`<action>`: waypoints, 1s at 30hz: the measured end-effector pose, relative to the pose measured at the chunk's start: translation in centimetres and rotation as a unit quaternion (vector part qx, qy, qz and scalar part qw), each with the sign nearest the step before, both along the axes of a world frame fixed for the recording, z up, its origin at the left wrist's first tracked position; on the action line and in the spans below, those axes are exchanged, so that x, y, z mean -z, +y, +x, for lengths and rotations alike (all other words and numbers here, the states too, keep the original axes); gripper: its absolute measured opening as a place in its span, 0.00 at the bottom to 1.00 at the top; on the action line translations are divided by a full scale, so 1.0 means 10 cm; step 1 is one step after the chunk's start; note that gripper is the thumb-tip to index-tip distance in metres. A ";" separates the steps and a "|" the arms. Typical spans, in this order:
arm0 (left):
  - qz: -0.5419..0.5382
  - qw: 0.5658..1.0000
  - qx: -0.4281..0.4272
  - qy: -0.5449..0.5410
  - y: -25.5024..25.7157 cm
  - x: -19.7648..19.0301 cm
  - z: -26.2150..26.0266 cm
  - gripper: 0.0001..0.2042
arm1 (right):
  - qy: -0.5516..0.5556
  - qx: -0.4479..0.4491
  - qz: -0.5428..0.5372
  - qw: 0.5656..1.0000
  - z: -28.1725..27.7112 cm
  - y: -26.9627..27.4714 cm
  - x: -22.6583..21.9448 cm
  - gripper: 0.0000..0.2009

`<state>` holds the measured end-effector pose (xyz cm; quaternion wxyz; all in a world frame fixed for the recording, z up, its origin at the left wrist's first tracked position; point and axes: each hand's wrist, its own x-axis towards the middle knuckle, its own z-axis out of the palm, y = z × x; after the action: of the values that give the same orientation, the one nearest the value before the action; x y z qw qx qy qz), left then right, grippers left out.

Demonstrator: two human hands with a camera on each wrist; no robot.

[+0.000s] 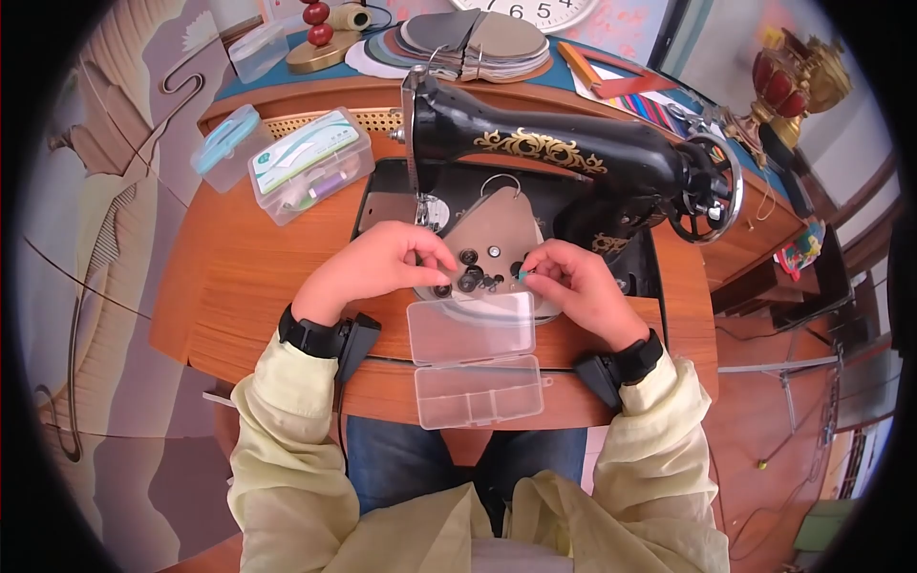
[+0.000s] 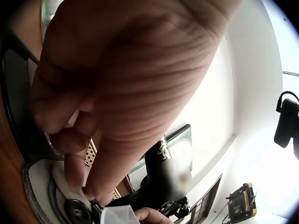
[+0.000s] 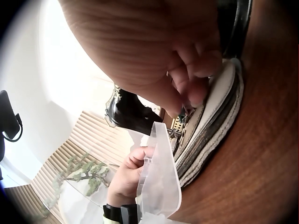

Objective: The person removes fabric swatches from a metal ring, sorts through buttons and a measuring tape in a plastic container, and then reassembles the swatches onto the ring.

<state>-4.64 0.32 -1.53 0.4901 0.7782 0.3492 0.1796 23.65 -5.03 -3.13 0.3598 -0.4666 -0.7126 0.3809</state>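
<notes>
A stack of taupe leather swatches (image 1: pixel 497 224) on a metal ring lies by the sewing machine (image 1: pixel 535 143). On it are black buttons (image 1: pixel 469 278) of several sizes and a pale-centred button (image 1: pixel 494 251). My left hand (image 1: pixel 377 263) hovers over the left side of the stack, thumb and index fingertips beside the buttons; I cannot tell whether they pinch one. My right hand (image 1: pixel 581 286) pinches a small teal-green piece (image 1: pixel 522 274) at the stack's right side. Closest to me, an open clear plastic box (image 1: pixel 478 392) leans its lid on the stack's front edge.
Left of the machine stand a clear case (image 1: pixel 310 167) with a green-and-white label and a blue-lidded box (image 1: pixel 229 143). Behind are round swatch stacks (image 1: pixel 468 43), an orange set square (image 1: pixel 621 76) and a clock (image 1: pixel 525 11). The machine's handwheel (image 1: pixel 707 188) is at the right.
</notes>
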 end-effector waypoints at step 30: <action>-0.029 0.999 -0.005 -0.020 0.03 0.17 -0.01 0.04 | 0.203 0.012 -0.097 0.974 -0.02 -0.07 -0.14 0.05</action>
<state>-4.78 0.59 -3.22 0.5184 0.7584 0.3481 0.1869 23.45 -5.68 -1.70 0.4547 -0.4207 -0.5785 0.5307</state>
